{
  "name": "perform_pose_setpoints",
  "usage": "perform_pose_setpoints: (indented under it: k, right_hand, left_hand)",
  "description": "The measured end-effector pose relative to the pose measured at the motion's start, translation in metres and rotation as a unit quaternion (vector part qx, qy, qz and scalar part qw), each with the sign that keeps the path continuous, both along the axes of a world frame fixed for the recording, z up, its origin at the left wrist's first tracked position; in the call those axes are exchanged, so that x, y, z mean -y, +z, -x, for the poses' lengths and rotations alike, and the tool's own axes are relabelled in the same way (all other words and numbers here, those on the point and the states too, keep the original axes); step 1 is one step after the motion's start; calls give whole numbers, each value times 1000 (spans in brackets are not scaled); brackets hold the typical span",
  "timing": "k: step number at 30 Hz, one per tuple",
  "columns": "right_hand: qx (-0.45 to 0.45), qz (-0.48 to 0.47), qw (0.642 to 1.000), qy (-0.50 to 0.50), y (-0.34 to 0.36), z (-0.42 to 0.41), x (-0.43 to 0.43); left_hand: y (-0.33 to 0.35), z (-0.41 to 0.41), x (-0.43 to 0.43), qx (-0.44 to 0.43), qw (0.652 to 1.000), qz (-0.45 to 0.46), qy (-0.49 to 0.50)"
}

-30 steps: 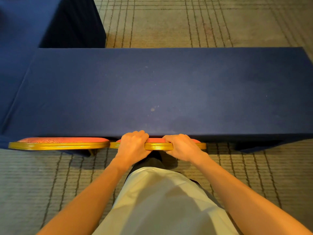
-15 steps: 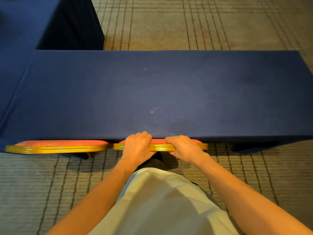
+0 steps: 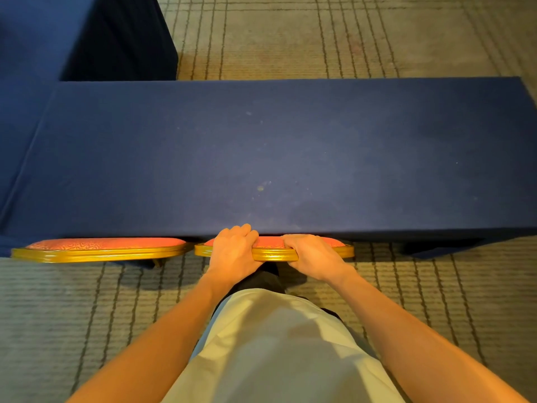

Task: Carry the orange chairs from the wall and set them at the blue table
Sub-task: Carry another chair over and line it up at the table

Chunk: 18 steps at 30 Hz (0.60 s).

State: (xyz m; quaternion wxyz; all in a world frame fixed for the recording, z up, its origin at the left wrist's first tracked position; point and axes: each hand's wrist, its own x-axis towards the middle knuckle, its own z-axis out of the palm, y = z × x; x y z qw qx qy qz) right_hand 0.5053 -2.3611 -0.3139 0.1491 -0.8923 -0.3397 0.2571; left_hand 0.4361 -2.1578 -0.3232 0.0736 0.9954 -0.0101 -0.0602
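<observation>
A long table under a dark blue cloth point(image 3: 290, 158) runs across the view in front of me. Two orange chairs with gold frames stand at its near edge, only their backrest tops showing. My left hand point(image 3: 234, 248) and my right hand point(image 3: 312, 255) both grip the top rail of the right chair point(image 3: 274, 253), fingers curled over the orange padding. This chair's seat is hidden under the table. The left chair point(image 3: 101, 249) stands close beside it, a small gap between the two rails.
A second blue-clothed table point(image 3: 43, 39) joins at the far left, forming a corner. Striped beige carpet point(image 3: 319, 39) lies beyond the table and around my feet. My pale shirt fills the lower middle of the view.
Both hands keep their grip on the right chair's rail. The chair has edged slightly further under the table; the view has shifted a little.
</observation>
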Motion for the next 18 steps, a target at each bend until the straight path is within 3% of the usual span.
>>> perform_pose_setpoints:
  k: [12, 18]
  right_hand:
    - [23, 32, 999, -26, 5, 14, -8]
    - [-4, -13, 997, -76, 19, 32, -20]
  left_hand:
    - [6, 16, 9, -40, 998, -7, 41]
    - [15, 37, 1, -7, 991, 125, 58]
